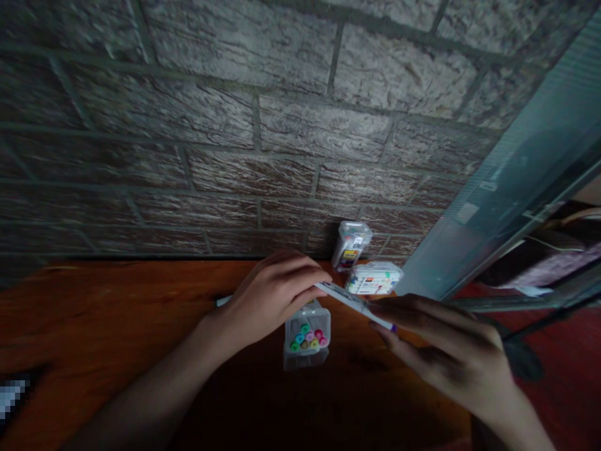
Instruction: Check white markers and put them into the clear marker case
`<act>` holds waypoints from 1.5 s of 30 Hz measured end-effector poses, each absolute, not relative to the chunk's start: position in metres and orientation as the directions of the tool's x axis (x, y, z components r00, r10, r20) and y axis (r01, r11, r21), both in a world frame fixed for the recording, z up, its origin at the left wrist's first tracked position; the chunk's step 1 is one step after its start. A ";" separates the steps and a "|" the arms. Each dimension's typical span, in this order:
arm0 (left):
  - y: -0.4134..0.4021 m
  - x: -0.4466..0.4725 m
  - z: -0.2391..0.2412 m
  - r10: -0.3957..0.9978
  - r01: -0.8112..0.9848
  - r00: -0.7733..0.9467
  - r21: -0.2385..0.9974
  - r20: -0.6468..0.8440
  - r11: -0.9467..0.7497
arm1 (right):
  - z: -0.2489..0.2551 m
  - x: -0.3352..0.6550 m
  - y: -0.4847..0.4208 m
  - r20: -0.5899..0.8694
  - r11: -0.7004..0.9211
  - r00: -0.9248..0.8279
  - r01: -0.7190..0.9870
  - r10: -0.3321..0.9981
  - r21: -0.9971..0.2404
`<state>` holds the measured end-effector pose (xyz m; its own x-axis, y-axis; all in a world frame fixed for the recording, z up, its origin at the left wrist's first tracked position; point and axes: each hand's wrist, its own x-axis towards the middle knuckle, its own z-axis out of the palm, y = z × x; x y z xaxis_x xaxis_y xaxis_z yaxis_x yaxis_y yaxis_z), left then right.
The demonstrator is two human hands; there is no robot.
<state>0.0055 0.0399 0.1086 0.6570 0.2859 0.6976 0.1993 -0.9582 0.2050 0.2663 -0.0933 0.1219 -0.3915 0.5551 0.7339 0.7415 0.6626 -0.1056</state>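
A white marker [350, 300] with a purple end is held between my two hands above the table. My left hand [277, 291] pinches its far left end between thumb and fingers. Its right end, near the purple tip, is gripped by the thumb and fingers of my right hand [446, 351]. Just below my left hand lies a clear plastic case [307, 332], its end facing me, with several colourful marker ends showing inside. Part of that case is hidden behind my left hand. A small pale piece [224, 300] shows beside my left wrist; I cannot tell what it is.
Against the brick wall [225, 163] stands an upright clear marker case [351, 247]. Beside it sits another clear case [374, 279] with white markers. All rest on the brown wooden table [141, 313]. A glass panel [474, 194] and a dark bag [544, 257] are at the right.
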 end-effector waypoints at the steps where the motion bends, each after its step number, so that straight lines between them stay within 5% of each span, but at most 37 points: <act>1: 0.040 0.006 0.108 0.280 0.194 0.667 0.202 0.691 -0.960 | 0.120 0.266 -0.095 0.735 0.659 -0.386 0.744 0.557 -0.109; 15: 0.045 0.006 0.108 0.356 0.165 0.767 0.371 0.534 -0.914 | 0.103 0.268 -0.142 0.778 0.478 -0.026 0.802 0.628 -0.359; 31: 0.066 0.001 0.095 0.505 0.403 0.761 0.313 0.408 -0.860 | 0.089 0.228 -0.126 0.700 0.575 -0.291 0.792 0.652 -0.206; 45: 0.071 0.004 0.077 0.484 0.360 0.787 0.353 0.383 -0.864 | 0.065 0.204 -0.091 0.504 0.534 -0.395 0.829 0.768 -0.165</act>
<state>0.0041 0.0714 0.0768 0.7869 0.4841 0.3827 0.3596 -0.8637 0.3532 0.2042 -0.0911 0.0654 -0.3947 0.7683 0.5039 0.8293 0.5340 -0.1646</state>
